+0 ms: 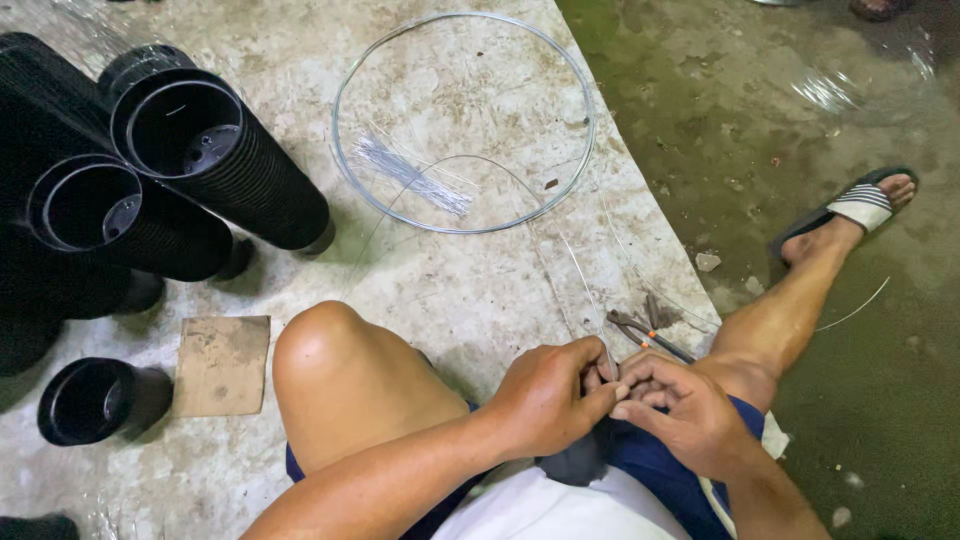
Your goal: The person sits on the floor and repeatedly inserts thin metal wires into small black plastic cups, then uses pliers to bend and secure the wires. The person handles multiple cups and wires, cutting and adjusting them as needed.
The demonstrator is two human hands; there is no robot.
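Right now my left hand (548, 398) and right hand (682, 408) pinch a thin wire (583, 275) over my lap, fingertips hiding its end, pliers (646, 330) just beyond.

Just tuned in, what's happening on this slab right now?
A person sits on the concrete slab, both hands together in their lap. The left hand and right hand pinch a thin wire that runs up toward a wire hoop lying flat. Short cut wires lie inside the hoop. Pliers rest by the right knee. Stacked black pots lie on their sides to the left.
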